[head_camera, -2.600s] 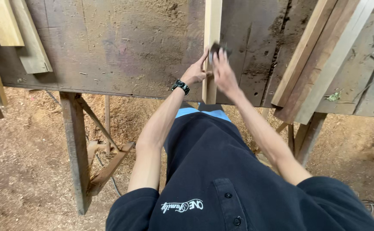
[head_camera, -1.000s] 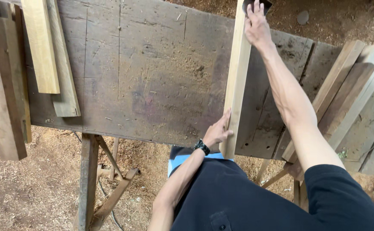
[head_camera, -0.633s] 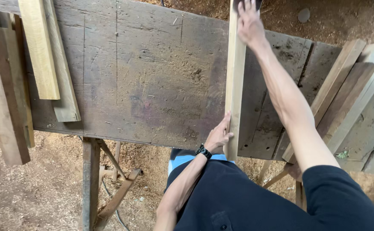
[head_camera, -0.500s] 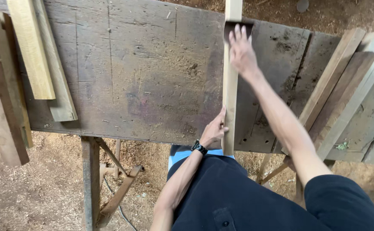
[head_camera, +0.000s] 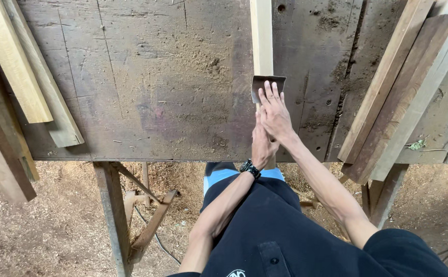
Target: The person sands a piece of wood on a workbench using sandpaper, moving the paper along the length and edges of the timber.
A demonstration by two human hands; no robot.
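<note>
Since half a second ago my right hand (head_camera: 275,115) has slid the sandpaper (head_camera: 268,84) back down the strip (head_camera: 261,38), close to my left hand (head_camera: 261,143). Right fingers lie flat, pressing the sheet at centre frame; left fingers pinch the strip's near end. Mid-sanding, I judge; next stroke needs steady pressure upward.

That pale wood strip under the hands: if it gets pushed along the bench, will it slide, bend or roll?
The pale wood strip looks straight and square-edged, so probably stiff and unlikely to roll. Lying flat on the dusty workbench, it would likely slide lengthwise. The left hand pinning its near end suggests it shifts easily.
</note>
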